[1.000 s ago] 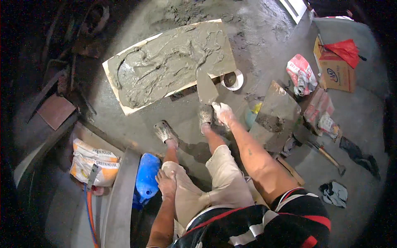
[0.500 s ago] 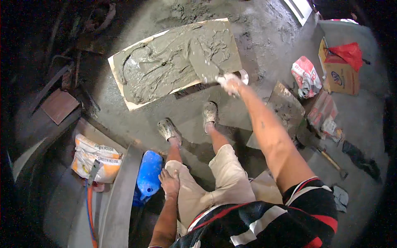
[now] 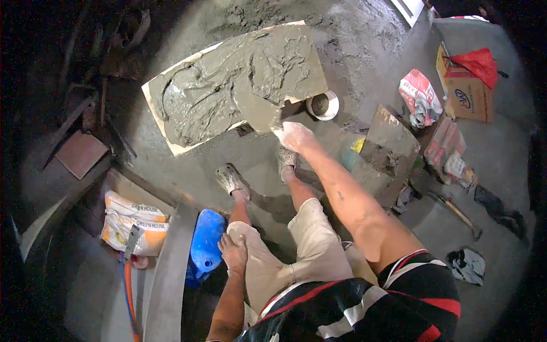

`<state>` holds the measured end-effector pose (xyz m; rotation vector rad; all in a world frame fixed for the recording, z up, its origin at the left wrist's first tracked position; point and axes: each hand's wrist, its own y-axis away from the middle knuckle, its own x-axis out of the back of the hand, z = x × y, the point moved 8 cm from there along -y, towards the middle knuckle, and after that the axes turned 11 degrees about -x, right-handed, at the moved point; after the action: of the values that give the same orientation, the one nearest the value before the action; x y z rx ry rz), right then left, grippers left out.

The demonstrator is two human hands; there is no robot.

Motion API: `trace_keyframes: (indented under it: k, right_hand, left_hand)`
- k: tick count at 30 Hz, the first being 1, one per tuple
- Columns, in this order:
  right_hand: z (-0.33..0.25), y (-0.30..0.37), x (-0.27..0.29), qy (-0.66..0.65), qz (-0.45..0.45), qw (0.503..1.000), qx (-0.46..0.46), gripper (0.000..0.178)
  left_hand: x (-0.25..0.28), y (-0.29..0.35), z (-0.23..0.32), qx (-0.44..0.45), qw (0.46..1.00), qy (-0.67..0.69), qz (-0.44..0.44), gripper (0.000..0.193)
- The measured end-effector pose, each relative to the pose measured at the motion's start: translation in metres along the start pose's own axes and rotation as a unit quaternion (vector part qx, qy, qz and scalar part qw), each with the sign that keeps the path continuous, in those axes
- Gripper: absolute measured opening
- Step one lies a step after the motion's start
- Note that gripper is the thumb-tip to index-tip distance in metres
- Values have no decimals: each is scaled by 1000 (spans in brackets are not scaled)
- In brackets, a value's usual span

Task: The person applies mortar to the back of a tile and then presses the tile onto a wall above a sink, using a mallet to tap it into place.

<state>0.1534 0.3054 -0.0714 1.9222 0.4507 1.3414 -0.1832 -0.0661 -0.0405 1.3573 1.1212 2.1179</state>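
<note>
My right hand (image 3: 295,137), coated in grey mortar, grips the handle of a trowel (image 3: 259,111). Its blade lies on the near edge of a heap of wet mortar (image 3: 228,85) spread over a flat white board (image 3: 152,108) on the floor. My left hand (image 3: 232,252) rests flat on my left thigh and holds nothing. Both my feet in dusty shoes stand just below the board.
A white pipe end (image 3: 322,105) sits right of the board. A grey slab (image 3: 388,147), a hammer (image 3: 456,211), bags (image 3: 420,97) and a cardboard box (image 3: 464,94) lie to the right. A blue jerrycan (image 3: 206,242) and printed sack (image 3: 134,228) are at my left.
My right hand has carried the trowel up from near my feet to the board's near edge and onto the mortar. My left hand stayed on my thigh.
</note>
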Motion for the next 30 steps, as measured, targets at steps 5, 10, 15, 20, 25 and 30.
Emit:
trace_keyframes:
  k: [5, 10, 15, 20, 25, 30]
  right_hand:
    - [63, 2, 45, 48, 62, 991, -107, 53]
    - [113, -1, 75, 28, 122, 974, -186, 54]
    - [128, -3, 48, -11, 114, 978, -175, 53]
    - [156, -38, 38, 12, 153, 980, -123, 52]
    - [158, -19, 3, -390, -10, 890, -235, 25]
    - [12, -11, -32, -466, -162, 838, -231, 44]
  left_hand:
    - [3, 1, 1, -10, 1000, 13, 20, 81]
    - [3, 3, 2, -21, 999, 3, 24, 81]
    - [-6, 5, -3, 1, 1000, 13, 16, 81]
    - [-5, 3, -1, -20, 1000, -12, 17, 81]
    - [-6, 4, 1, 19, 1000, 24, -2, 83]
    - [-4, 4, -2, 9, 1000, 14, 12, 84]
